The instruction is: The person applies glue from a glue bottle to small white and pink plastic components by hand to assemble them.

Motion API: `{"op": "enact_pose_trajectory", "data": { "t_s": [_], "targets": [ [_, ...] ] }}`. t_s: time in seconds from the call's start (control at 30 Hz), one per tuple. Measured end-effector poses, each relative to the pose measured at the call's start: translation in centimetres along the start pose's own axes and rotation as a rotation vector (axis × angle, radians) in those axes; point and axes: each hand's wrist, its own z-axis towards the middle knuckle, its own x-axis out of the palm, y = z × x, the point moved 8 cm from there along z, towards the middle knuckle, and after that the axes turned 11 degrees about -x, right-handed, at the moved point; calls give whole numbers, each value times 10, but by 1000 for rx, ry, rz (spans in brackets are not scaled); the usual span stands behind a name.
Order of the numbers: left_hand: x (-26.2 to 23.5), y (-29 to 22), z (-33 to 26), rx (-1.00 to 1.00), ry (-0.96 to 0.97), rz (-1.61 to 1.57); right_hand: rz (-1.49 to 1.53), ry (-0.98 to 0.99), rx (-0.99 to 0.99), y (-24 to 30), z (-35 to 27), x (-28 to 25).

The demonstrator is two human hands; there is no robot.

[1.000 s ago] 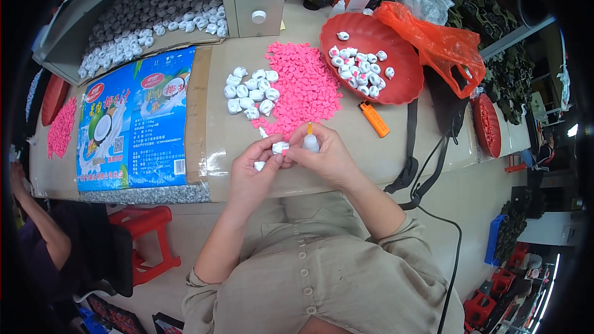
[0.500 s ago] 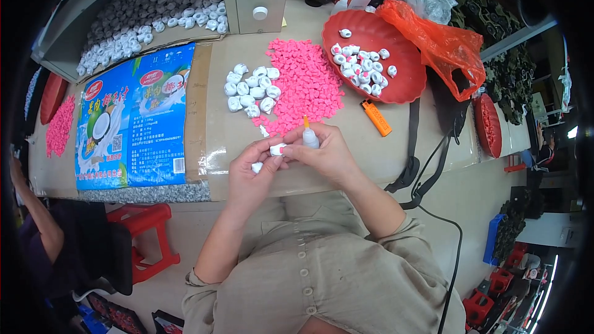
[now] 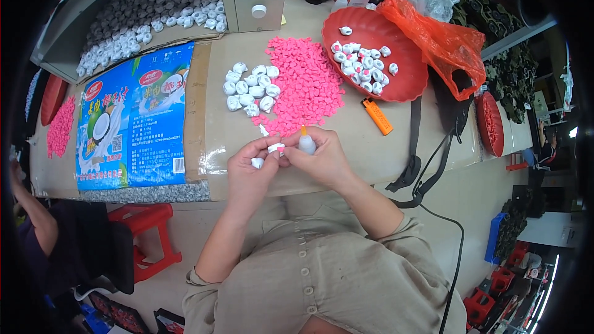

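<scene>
Between the fingertips of my left hand [image 3: 250,176] is a small rounded white piece [image 3: 274,147] with a pink bit on it. A second white piece [image 3: 257,162] is tucked in the same hand. My right hand [image 3: 327,159] is closed around a small white squeeze bottle [image 3: 307,144] with a yellow tip pointing up, and its thumb and finger meet the pink bit. Just beyond my hands lie a heap of small pink pieces [image 3: 303,74] and, to its left, a cluster of white pieces [image 3: 250,89].
A red scalloped bowl [image 3: 405,65] at the right holds several white pieces, some marked pink. Beside it are an orange lighter [image 3: 377,116], a red plastic bag [image 3: 436,40] and black straps [image 3: 413,148]. Blue printed cardboard [image 3: 133,130] covers the left. Another person's arm [image 3: 37,219] shows far left.
My right hand has drawn slightly closer to the left, and the squeeze bottle has tilted and shifted a little left. Both white pieces stay in my left hand.
</scene>
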Motion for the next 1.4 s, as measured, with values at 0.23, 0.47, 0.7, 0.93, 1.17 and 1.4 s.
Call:
{"op": "enact_pose_trajectory", "data": {
  "t_s": [0.23,0.47,0.7,0.93,1.17,1.4],
  "targets": [
    [-3,-8,1,-90,-11,-246,-37,24,-86,3,-1,-6],
    [-41,-34,18,-131,-90,-250,487,-82,37,-7,-4,-15],
    [-23,-69,40,277,-321,1059,462,-84,-95,1,-3,-19],
    [-41,-71,41,232,-349,875,657,-179,-38,2,-3,-27],
    [-23,-25,19,-188,84,-444,628,-282,-233,5,1,-45],
    [-6,-3,16,-178,148,-459,666,-291,-227,13,-3,-57]
  ]
}}
